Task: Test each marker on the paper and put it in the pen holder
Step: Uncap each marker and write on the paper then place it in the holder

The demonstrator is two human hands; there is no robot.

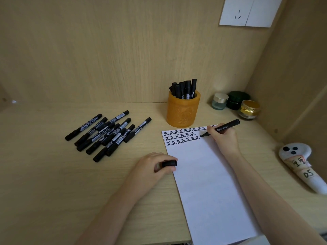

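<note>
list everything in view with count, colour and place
pen holder: one, amber, back of desk behind the paper
loose markers: about ten, black, piled left of the pen holder
stored markers: several, black, standing in the pen holder
paper: one, white, right of centre, black marks along its top
jars: three, clear, dark green and gold-lidded, back right corner
handheld device: one, white, desk's right edge
wall plates: two, white, high at upper right
uncapped marker: one, black, tip on the paper
cap: one, black, beside paper's left edge
left grip: one, bare, holds the cap
right grip: one, bare, holds the uncapped marker
</note>
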